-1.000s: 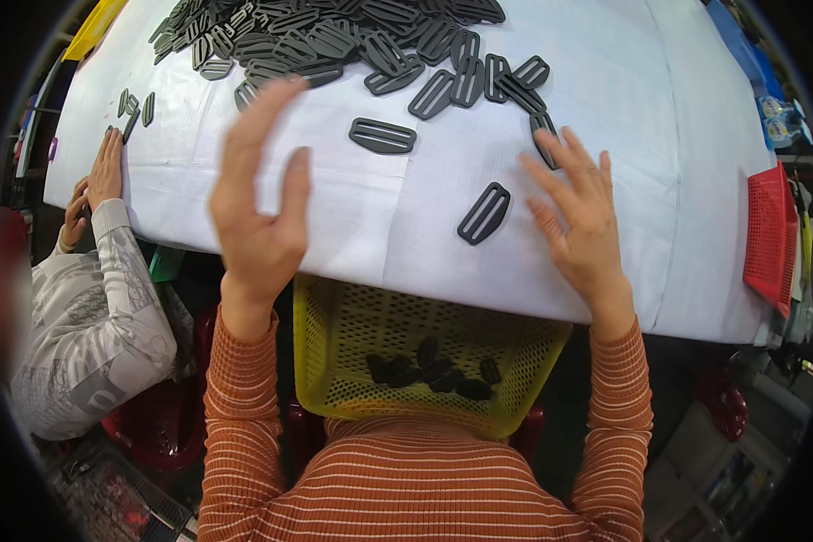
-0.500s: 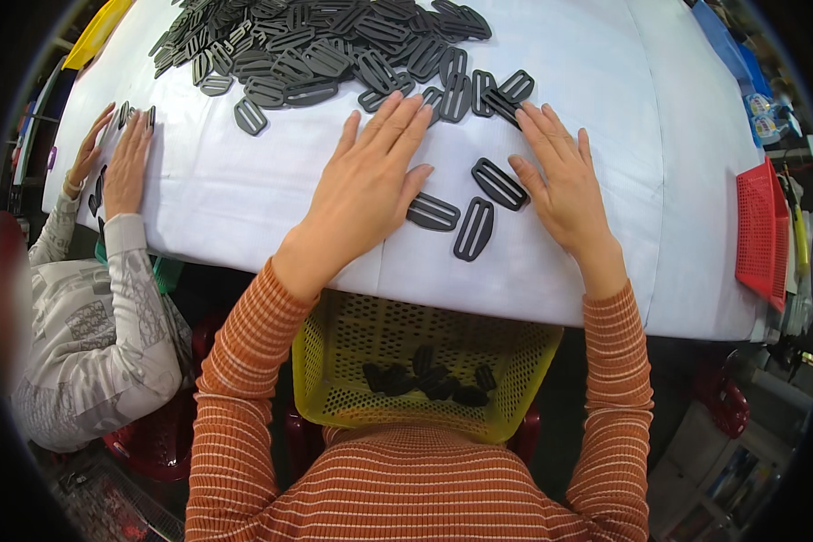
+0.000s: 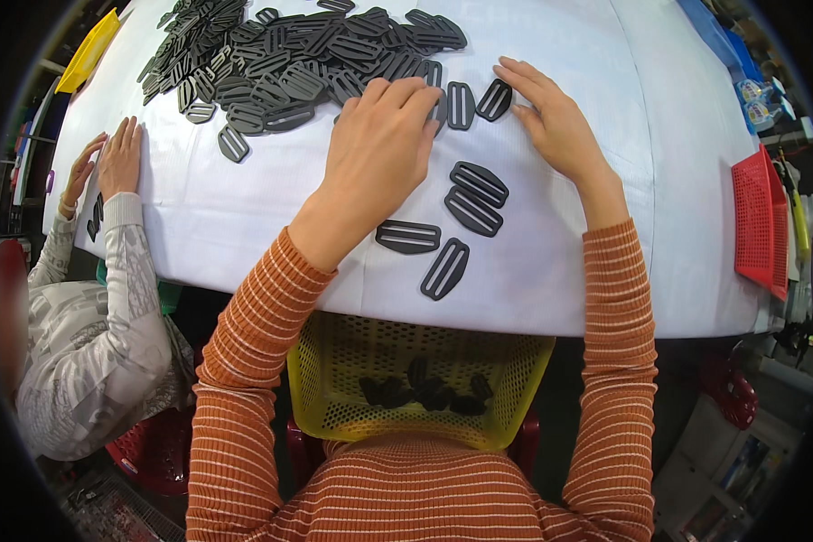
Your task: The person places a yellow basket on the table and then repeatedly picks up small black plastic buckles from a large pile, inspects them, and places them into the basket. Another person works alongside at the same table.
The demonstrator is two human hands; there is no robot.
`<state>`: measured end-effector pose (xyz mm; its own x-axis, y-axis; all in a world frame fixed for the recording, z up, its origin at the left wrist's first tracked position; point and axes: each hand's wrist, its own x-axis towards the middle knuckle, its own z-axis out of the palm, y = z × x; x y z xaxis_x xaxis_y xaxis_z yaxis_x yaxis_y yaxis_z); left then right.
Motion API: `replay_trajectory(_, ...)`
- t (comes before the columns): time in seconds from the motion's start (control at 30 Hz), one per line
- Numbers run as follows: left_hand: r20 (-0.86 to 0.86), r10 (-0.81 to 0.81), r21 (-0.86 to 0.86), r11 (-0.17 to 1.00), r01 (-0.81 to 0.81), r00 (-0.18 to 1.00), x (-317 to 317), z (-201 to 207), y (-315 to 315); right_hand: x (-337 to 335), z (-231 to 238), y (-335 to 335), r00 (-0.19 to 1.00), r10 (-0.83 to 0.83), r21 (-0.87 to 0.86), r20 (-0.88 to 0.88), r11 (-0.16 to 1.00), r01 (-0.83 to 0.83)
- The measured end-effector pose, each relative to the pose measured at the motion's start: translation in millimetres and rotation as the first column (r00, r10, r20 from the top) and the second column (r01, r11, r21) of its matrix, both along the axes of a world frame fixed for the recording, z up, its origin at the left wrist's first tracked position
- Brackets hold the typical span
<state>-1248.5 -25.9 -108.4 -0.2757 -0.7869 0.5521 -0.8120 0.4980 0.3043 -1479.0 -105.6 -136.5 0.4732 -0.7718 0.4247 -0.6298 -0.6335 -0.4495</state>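
Note:
My left hand (image 3: pixel 375 154) bends its fingers down at the right edge of a large pile of black plastic slider buckles (image 3: pixel 285 77). Its fingertips and anything between them are largely hidden, and a dark buckle shows partly beside them. My right hand (image 3: pixel 560 126) is open, fingers stretched out, beside a tilted buckle (image 3: pixel 494 99). Another buckle (image 3: pixel 461 106) lies between the two hands. Nearer me, several separate buckles lie on the white cloth: two touching, an upper (image 3: pixel 480 183) and a lower (image 3: pixel 473 210), then a sideways one (image 3: pixel 408 237) and a slanted one (image 3: pixel 445 269).
A yellow perforated basket (image 3: pixel 303 397) with several black pieces sits below the table edge at my lap. At left, a co-worker's hands (image 3: pixel 117 163) rest at the white-covered table (image 3: pixel 244 208). A red basket (image 3: pixel 759 217) stands at the right edge; a yellow tray (image 3: pixel 88 50) lies far left.
My left hand has gone from flat to bent fingers. My right hand has moved up slightly. Another buckle now lies against one on the near cloth, and the view has shifted a little.

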Motion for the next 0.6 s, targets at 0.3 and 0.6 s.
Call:
replay_trajectory(0.3,-0.248,0.082,0.195,0.980,-0.033,0.965,6,1,22,-12,22,19,0.948,-0.185,0.174,-0.259,0.956,0.235)
replay_trajectory(0.6,-0.823,0.536,0.559,0.710,0.428,0.187,15,-12,92,73,79,143,0.910,-0.127,0.285,0.395,0.959,0.010)
